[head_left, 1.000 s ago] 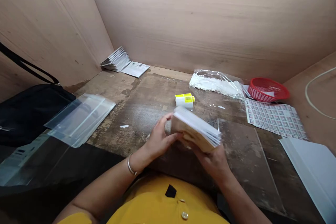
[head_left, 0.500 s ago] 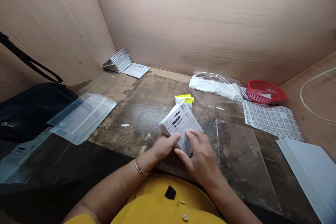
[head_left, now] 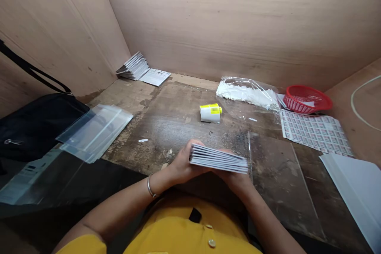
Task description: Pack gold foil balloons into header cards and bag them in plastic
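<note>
Between my two hands, a stack of thin white printed packs (head_left: 218, 159) is held low over the front of the table, its layered edges facing up toward me. My left hand (head_left: 186, 164) grips the stack's left end, the thumb side at its upper corner. At the right and behind it, my right hand (head_left: 235, 180) is closed on the same stack; most of its fingers are hidden by the packs. Just beyond the stack, a white and yellow tube-like wrapper (head_left: 210, 114) lies on the wooden table (head_left: 169, 115).
At the back left, more packs (head_left: 133, 66) lean in the corner. Clear plastic sleeves (head_left: 95, 131) and a dark bag (head_left: 35, 127) lie left. To the right are a plastic bag of white pieces (head_left: 247, 94), a red basket (head_left: 308, 99), sticker sheets (head_left: 318, 133) and white sheets (head_left: 354, 190).
The stack has been turned from its printed face to its layered edge and lowered toward me. Both hands have shifted their hold, the right going behind it. The yellow-white wrapper is now uncovered.
</note>
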Motion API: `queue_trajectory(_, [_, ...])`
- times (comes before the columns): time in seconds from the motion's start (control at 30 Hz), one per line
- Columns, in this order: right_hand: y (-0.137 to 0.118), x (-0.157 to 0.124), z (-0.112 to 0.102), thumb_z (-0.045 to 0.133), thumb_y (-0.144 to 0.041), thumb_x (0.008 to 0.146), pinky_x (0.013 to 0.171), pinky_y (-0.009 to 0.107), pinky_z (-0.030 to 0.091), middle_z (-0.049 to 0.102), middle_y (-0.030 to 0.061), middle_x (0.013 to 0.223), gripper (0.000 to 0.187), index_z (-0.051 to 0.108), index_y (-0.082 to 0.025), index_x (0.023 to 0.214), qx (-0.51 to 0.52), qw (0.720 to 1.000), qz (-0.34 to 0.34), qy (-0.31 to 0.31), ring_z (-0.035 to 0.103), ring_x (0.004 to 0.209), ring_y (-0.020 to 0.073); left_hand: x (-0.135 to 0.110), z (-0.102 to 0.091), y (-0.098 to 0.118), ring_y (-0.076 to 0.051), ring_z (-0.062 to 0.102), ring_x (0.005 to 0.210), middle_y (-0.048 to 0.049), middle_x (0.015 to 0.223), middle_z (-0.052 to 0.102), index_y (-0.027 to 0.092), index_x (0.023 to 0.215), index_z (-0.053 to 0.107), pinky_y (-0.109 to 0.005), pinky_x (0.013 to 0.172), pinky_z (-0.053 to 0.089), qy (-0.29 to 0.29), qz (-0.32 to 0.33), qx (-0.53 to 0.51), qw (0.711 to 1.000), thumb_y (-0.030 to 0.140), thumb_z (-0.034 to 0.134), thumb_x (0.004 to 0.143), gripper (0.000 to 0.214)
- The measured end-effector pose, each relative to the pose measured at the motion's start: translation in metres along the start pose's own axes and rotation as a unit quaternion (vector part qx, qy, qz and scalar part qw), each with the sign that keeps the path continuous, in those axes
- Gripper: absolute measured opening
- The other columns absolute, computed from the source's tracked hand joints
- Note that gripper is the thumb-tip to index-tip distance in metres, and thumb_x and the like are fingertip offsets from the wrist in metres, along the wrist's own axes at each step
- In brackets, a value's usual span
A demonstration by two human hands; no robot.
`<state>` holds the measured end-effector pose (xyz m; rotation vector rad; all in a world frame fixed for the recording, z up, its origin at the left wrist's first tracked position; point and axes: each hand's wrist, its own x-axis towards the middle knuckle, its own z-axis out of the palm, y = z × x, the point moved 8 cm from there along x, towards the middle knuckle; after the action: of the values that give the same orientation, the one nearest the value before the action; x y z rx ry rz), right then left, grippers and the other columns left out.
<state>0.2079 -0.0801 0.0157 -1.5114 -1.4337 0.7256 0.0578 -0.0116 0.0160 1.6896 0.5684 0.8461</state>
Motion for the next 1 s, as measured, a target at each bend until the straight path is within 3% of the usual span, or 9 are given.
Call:
queue_trajectory(0.17, [0.017,-0.001,-0.002,0.074,-0.045,0.076,0.074,0.039,0.059,0.075,0.0045,0.088,0.026,0.073,-0.024,0.090,0.007,1.000,0.008,0.027,0.070,0.080,0.0255,0.005,0.009,-0.018,-0.017,0.061,0.078,-0.0044,0.088,0.065,0.016,0.095,0.056,-0.028,0.071,0.050,-0.047,-0.009,0.032,0.998,0.039,0.076,0.075,0.036])
queue_trajectory(0.27, [0.022,0.000,-0.001,0.073,-0.046,0.076,0.075,0.040,0.059,0.075,0.0034,0.089,0.024,0.073,-0.025,0.088,0.022,0.999,0.020,0.018,0.070,0.082,0.0256,0.014,0.009,-0.023,-0.016,0.062,0.075,-0.0031,0.083,0.068,0.015,0.090,0.059,-0.028,0.070,0.052,-0.082,-0.041,-0.010,0.996,0.037,0.075,0.076,0.030])
queue_trajectory(0.4, [0.010,-0.013,-0.006,0.069,-0.049,0.080,0.088,0.041,0.056,0.071,0.0073,0.112,0.046,0.063,-0.023,0.118,0.126,0.991,0.052,-0.010,0.067,0.102,0.0272,0.011,0.019,-0.020,-0.024,0.067,0.096,-0.0082,0.104,0.072,0.013,0.107,0.063,-0.037,0.089,0.053,-0.105,-0.113,-0.135,0.979,0.032,0.078,0.073,0.041])
queue_trajectory(0.47, [-0.001,-0.027,-0.011,0.064,-0.049,0.084,0.094,0.041,0.053,0.066,0.0095,0.124,0.057,0.052,-0.022,0.132,0.191,0.979,0.068,-0.011,0.063,0.112,0.0270,0.006,0.029,-0.018,-0.027,0.066,0.103,-0.0105,0.110,0.071,0.013,0.114,0.062,-0.041,0.094,0.051,-0.120,-0.154,-0.186,0.963,0.033,0.077,0.075,0.046])
queue_trajectory(0.6, [-0.002,-0.057,-0.029,0.059,-0.043,0.089,0.100,0.041,0.048,0.064,0.0089,0.127,0.044,0.054,-0.023,0.127,0.190,0.973,0.103,0.076,0.060,0.115,0.0250,0.005,0.066,-0.012,-0.029,0.064,0.108,-0.0143,0.116,0.069,0.011,0.116,0.062,-0.046,0.099,0.049,-0.170,-0.198,-0.207,0.943,0.037,0.075,0.077,0.049])
queue_trajectory(0.7, [0.016,-0.080,-0.059,0.062,-0.042,0.087,0.099,0.043,0.049,0.067,0.0091,0.120,0.039,0.059,-0.021,0.119,0.171,0.958,0.131,0.187,0.063,0.111,0.0263,0.019,0.103,-0.001,-0.029,0.064,0.110,-0.0155,0.120,0.067,0.011,0.117,0.061,-0.046,0.100,0.048,-0.215,-0.180,-0.205,0.938,0.041,0.075,0.076,0.053])
queue_trajectory(0.8, [0.034,-0.112,-0.110,0.070,-0.044,0.079,0.089,0.045,0.054,0.072,0.0094,0.105,0.038,0.064,-0.019,0.107,0.192,0.910,0.187,0.317,0.068,0.096,0.0283,0.040,0.137,0.016,-0.029,0.062,0.112,-0.0173,0.124,0.064,0.012,0.124,0.057,-0.045,0.097,0.049,-0.277,-0.115,-0.159,0.941,0.047,0.067,0.082,0.056])
queue_trajectory(0.9, [0.033,-0.161,-0.177,0.076,-0.040,0.070,0.078,0.045,0.058,0.072,0.0075,0.096,0.042,0.065,-0.020,0.105,0.192,0.818,0.203,0.503,0.070,0.083,0.0269,0.061,0.158,0.028,-0.028,0.057,0.118,-0.0175,0.128,0.060,0.014,0.128,0.055,-0.044,0.098,0.047,-0.269,0.019,0.009,0.963,0.044,0.056,0.091,0.047])
queue_trajectory(1.0, [0.011,-0.199,-0.220,0.077,-0.033,0.069,0.083,0.046,0.056,0.069,0.0091,0.110,0.047,0.065,-0.022,0.113,0.149,0.776,0.162,0.591,0.068,0.097,0.0272,0.056,0.198,0.029,-0.026,0.056,0.119,-0.0147,0.123,0.063,0.015,0.119,0.061,-0.044,0.104,0.041,-0.336,0.185,0.171,0.908,0.034,0.058,0.091,0.034])
